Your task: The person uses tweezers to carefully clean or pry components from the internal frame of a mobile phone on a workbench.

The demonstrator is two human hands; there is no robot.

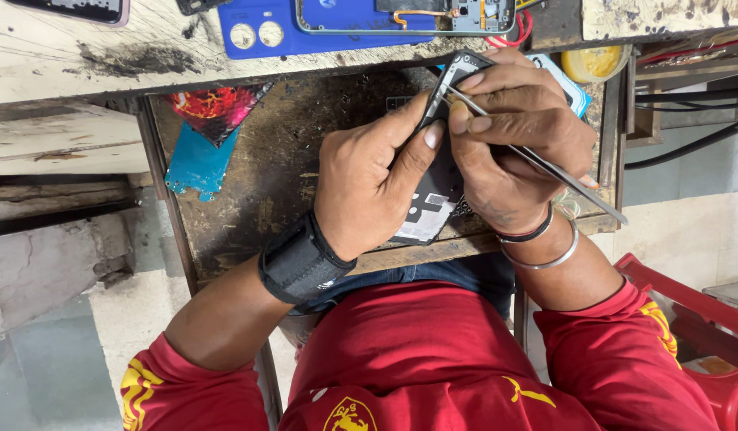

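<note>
Left hand (369, 187) grips the dark phone frame (437, 195) with its thumb along the edge, while the right hand (516, 140) pinches thin metal tweezers (544, 164) whose tips meet the frame's top corner.

We see a red shirt (433, 351) with yellow prints on its sleeves, a black wrist strap (301, 267) on the left arm, and a black band (528, 234) and silver bangle (548, 259) on the right.

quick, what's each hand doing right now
Left hand: closed on the dark phone frame.
Right hand: closed, pinching metal tweezers at the frame's top edge.
</note>
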